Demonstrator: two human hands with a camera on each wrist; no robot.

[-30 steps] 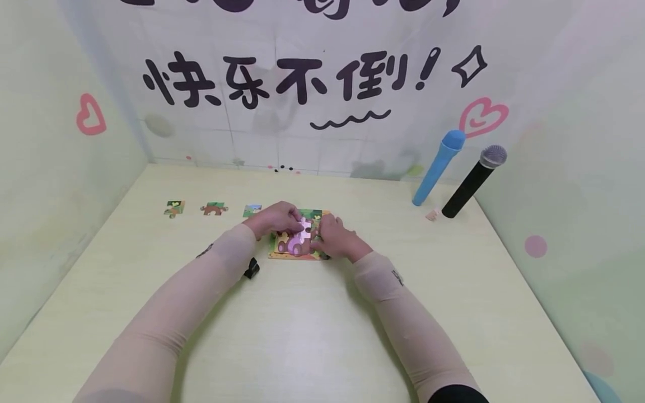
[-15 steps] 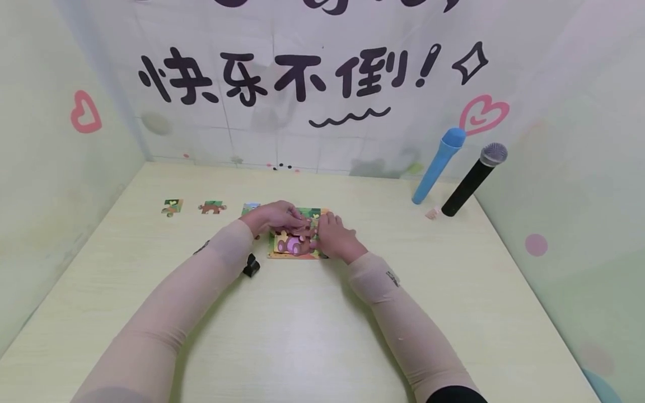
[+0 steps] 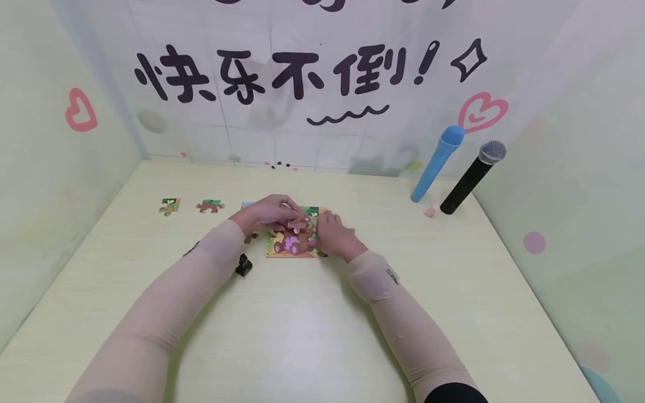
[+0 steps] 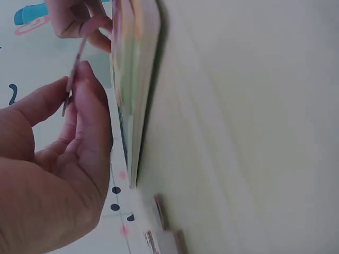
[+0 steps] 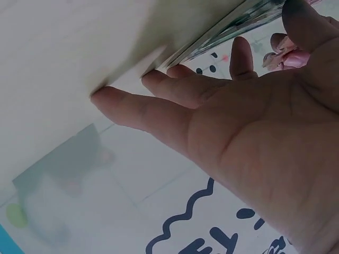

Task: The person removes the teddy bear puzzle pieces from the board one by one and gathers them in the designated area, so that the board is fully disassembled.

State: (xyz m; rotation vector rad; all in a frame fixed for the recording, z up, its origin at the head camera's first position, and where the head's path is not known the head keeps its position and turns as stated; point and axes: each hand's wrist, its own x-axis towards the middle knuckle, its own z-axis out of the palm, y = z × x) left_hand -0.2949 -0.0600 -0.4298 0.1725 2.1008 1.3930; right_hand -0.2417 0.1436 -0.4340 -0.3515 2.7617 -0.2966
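In the head view, my left hand (image 3: pixel 268 214) pinches a brown jigsaw puzzle piece (image 3: pixel 297 225) between thumb and fingertips. It is held tilted above the puzzle board (image 3: pixel 289 255), which carries a bear picture. Edge-on in the left wrist view, the piece (image 4: pixel 74 84) stands clear of the board (image 4: pixel 143 79). My right hand (image 3: pixel 336 236) rests at the board's right edge. The right wrist view has its extended fingers (image 5: pixel 143 108) touching the table beside the board, while the thumb (image 5: pixel 307 24) lies against the board's side.
Loose puzzle pieces lie left of the board, among them a green-brown one (image 3: pixel 169 206) and a brown one (image 3: pixel 209 206). A small black object (image 3: pixel 244 265) sits near the left forearm. A blue microphone (image 3: pixel 437 163) and a black microphone (image 3: pixel 472 178) stand at back right.
The left hand has drawn slightly back to the left, tilting the puzzle piece so its brown face shows; more of the bear picture is visible below. The right hand stays at the board's edge.
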